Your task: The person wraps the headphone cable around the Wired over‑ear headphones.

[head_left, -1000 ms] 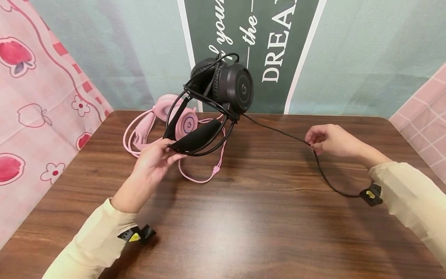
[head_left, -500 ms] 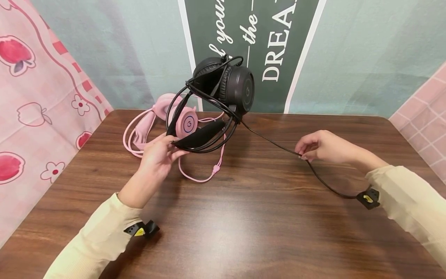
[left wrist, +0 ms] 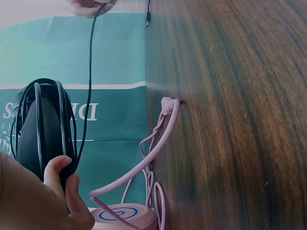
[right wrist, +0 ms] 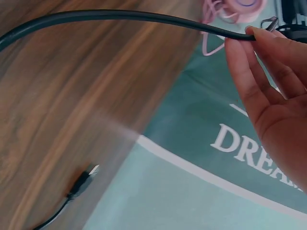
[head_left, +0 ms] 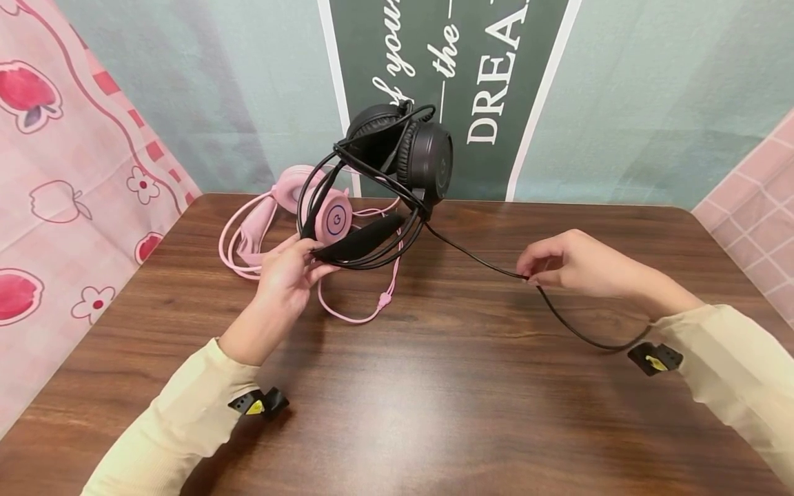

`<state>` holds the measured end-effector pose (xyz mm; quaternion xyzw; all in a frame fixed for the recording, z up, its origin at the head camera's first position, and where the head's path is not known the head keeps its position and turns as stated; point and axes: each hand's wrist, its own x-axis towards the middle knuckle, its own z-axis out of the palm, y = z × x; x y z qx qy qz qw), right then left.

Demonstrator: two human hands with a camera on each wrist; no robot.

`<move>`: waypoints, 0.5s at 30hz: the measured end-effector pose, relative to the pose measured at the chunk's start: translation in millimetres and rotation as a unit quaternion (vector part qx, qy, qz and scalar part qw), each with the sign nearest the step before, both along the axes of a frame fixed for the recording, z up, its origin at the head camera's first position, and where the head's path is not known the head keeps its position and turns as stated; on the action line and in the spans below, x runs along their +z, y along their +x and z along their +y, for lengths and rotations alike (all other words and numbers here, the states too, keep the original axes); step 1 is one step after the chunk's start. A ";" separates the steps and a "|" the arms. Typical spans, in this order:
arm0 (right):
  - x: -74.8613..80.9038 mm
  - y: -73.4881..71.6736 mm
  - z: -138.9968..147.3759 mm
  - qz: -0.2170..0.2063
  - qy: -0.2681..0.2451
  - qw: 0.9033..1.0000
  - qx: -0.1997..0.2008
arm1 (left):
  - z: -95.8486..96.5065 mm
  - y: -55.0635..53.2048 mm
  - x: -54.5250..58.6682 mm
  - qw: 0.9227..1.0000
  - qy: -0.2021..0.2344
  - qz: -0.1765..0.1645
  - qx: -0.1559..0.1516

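Observation:
Black over-ear headphones [head_left: 430,162] are held up above the table by my left hand [head_left: 284,279], which pinches the headband's padded strap [head_left: 360,241]. Loops of black cable run around the headband and ear cups. Off to the right, my right hand [head_left: 573,260] pinches the black cable [head_left: 474,258] between thumb and fingers, and the cable curves down past it toward the sleeve. In the right wrist view a plug [right wrist: 82,181] on a black cord lies over the table. Pink headphones [head_left: 335,219] lie behind the black pair, partly hidden by it.
The brown wooden table [head_left: 434,399] reaches back to a green cloth backdrop [head_left: 620,103] with white lettering. A pink patterned cloth [head_left: 62,179] hangs at the left. The pink cable [head_left: 356,322] loops forward on the table from the pink headphones.
My right hand has moved left and slightly down, still pinching the black cable, which hangs slacker. The black headphones have turned slightly and shifted a little right with my left hand.

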<state>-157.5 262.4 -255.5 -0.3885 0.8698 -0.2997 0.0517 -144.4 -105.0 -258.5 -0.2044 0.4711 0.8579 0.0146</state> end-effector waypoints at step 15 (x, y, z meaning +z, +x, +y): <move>28.6 14.0 -15.0 0.085 -0.036 0.995 0.032 | 1.8 2.3 -1.3 1.000 -0.010 0.008 -0.001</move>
